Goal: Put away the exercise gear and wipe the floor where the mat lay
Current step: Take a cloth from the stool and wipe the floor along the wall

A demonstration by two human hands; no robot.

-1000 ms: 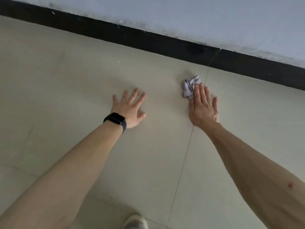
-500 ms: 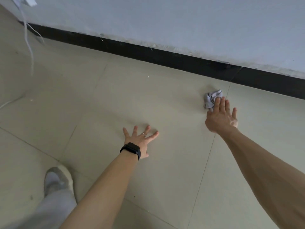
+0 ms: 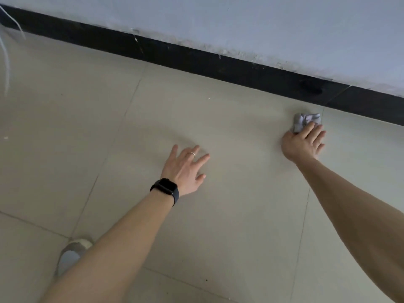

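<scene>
A crumpled grey cloth (image 3: 304,121) lies on the beige tiled floor (image 3: 236,215) close to the black skirting. My right hand (image 3: 302,143) presses flat on the cloth's near part, fingers spread over it, so only its far end shows. My left hand (image 3: 185,166) rests palm down on the floor to the left, fingers apart, holding nothing; it wears a ring and a black watch on the wrist. No mat or other exercise gear is in view.
A black skirting board (image 3: 196,59) runs along the foot of a pale wall (image 3: 262,25). White cables (image 3: 5,53) hang at the far left. The toe of my shoe (image 3: 73,251) shows at the lower left.
The view has shifted left and back. My right hand with the cloth stays near the skirting by the same tile joint. My left hand remains flat on the floor, slightly turned.
</scene>
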